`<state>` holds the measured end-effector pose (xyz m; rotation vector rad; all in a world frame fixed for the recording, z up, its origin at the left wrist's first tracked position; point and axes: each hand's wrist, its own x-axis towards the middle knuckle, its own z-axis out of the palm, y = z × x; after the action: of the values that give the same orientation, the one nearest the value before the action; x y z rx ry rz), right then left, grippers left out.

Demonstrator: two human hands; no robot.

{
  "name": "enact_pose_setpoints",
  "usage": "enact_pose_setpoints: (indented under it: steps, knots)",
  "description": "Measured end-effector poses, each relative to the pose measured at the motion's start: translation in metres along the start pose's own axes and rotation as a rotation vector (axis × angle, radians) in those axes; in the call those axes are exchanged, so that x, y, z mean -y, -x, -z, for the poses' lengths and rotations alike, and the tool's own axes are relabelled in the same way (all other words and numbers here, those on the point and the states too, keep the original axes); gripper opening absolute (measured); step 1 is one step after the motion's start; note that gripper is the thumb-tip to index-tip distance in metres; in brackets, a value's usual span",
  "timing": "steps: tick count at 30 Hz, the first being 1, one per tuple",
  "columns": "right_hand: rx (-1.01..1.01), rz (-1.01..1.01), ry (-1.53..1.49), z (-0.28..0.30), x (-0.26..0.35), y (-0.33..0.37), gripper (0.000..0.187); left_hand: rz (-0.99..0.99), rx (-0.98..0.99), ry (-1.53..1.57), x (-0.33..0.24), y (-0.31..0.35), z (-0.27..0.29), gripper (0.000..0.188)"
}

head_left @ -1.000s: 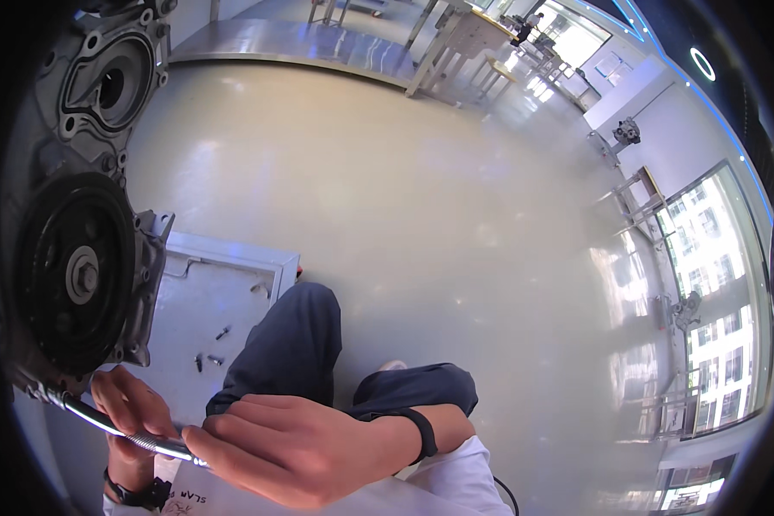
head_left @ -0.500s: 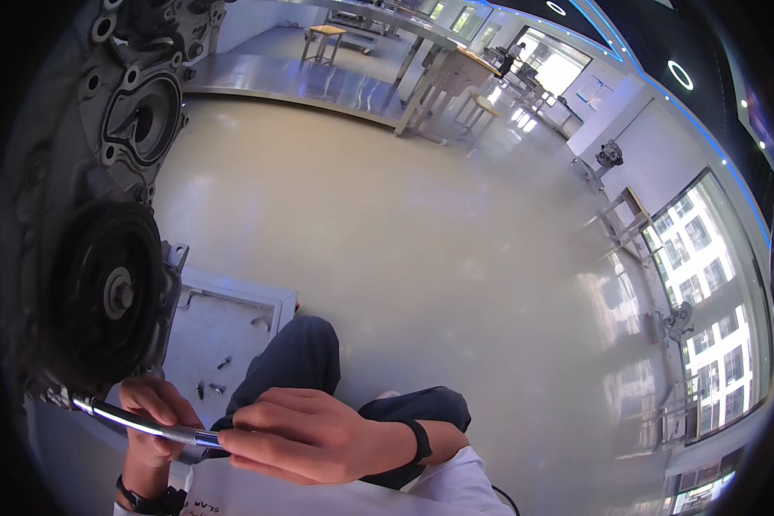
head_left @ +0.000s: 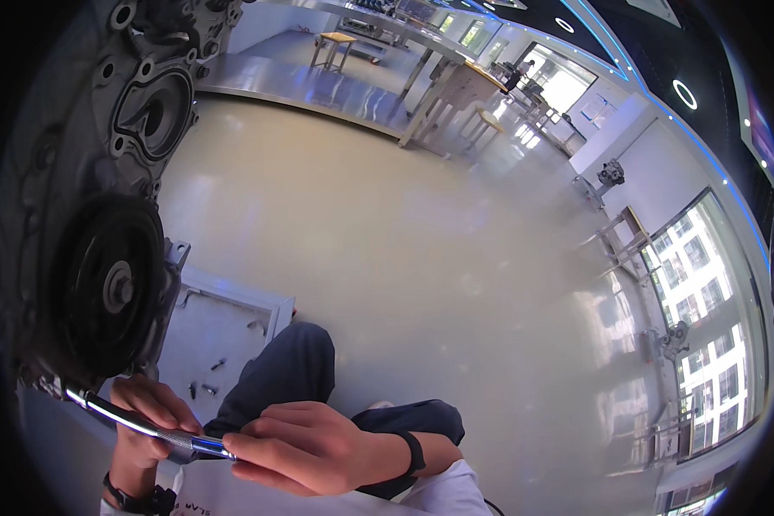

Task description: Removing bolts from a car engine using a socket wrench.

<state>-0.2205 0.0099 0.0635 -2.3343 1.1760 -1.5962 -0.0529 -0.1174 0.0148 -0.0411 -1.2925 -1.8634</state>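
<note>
Both hands are gripping 1 long metal wrench [head_left: 138, 423] just below the engine's black pulley [head_left: 112, 288]: the left hand [head_left: 150, 413] is wrapping its shaft, the right hand [head_left: 305, 447] is clenching the knurled handle end.

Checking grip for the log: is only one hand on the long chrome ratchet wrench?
No: the left hand grips the long chrome ratchet wrench mid-shaft while the right hand holds its handle end.
</note>
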Motion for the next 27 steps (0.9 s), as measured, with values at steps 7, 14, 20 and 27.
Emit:
enact_pose_setpoints:
  steps: [7,14,20,27]
  knots:
    - [-0.107,0.064,0.013,-0.003,0.002,-0.005,0.029,-0.093,-0.043,-0.113,-0.003,0.007,0.0,0.039]
    - [-0.06,0.115,0.095,-0.004,-0.003,-0.004,0.027,0.015,-0.042,-0.015,-0.005,0.003,-0.002,0.04]
    - [0.074,-0.201,-0.082,0.0,0.003,-0.001,0.026,0.061,-0.029,0.001,-0.007,0.005,-0.002,0.039]
    - [-0.049,-0.025,0.059,-0.004,0.004,-0.006,0.032,0.017,-0.006,0.037,0.001,0.004,-0.01,0.035]
